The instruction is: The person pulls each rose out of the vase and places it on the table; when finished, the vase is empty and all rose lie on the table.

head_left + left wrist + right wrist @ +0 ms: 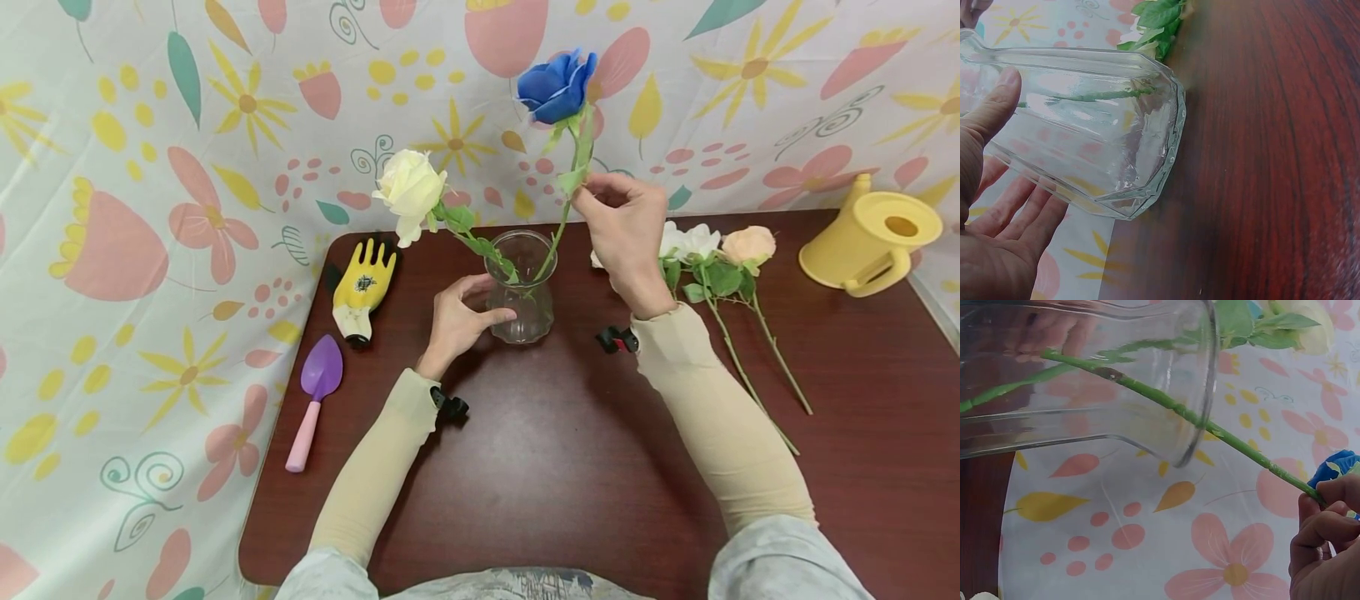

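A clear glass vase stands upright near the table's back edge. My left hand holds its left side, thumb across the front and fingers behind, as the left wrist view of the vase also shows. Between thumb and fingertips my right hand pinches the stem of a blue rose above the vase. In the right wrist view the lower end of that green stem is inside the vase mouth, slanting down. A white rose stands in the vase, leaning left over the rim.
White and peach roses with long stems lie right of the vase. A yellow watering can stands at the back right. On the left are a yellow garden glove and a purple trowel with a pink handle. Patterned cloth hangs behind.
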`<state>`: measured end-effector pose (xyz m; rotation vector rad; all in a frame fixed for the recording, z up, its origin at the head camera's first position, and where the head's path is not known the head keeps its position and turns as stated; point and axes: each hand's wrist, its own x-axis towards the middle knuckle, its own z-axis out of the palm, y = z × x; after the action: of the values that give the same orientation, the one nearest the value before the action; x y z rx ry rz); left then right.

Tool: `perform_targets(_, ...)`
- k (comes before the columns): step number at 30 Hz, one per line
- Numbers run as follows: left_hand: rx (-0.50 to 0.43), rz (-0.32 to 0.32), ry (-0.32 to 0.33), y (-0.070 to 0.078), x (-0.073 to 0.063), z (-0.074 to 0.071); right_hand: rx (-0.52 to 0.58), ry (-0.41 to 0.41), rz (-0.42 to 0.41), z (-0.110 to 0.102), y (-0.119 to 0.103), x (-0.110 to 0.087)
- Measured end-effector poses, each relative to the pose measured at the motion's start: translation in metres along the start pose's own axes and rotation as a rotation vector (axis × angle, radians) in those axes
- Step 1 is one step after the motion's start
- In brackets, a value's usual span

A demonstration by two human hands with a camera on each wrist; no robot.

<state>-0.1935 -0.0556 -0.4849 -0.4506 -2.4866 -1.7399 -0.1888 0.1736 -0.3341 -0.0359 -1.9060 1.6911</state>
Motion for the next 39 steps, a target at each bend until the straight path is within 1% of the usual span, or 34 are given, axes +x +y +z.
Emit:
perform_targets(6,-0.003,0.0,-0.001,0.0,0.0,0.0,0.012,0.03,-0.003,-0.006,-0.002,-0.001)
perform_targets(9,-0.004,0.002,-0.003,0.0,0.0,0.0,0.038,0.056,-0.007,-0.009,-0.002,-0.001)
perform_targets(15,-0.009,0.007,-0.007,0.0,0.0,0.0,0.109,0.116,-0.021,-0.012,-0.001,0.002)
perform_targets(17,-0.007,0.006,-0.006,0.0,0.0,0.0,0.152,0.132,-0.017,-0.013,-0.001,0.003)
perform_targets(26,-0.003,0.008,-0.006,0.0,0.0,0.0,0.274,0.187,-0.055,-0.021,-0.004,0.004)
perform_targets(36,0.002,0.014,0.002,0.0,-0.001,0.0,0.372,0.236,-0.021,-0.033,-0.012,0.005)
perform_targets(39,0.007,0.01,0.004,0.0,0.0,0.0,0.402,0.251,0.016,-0.038,-0.012,0.007)
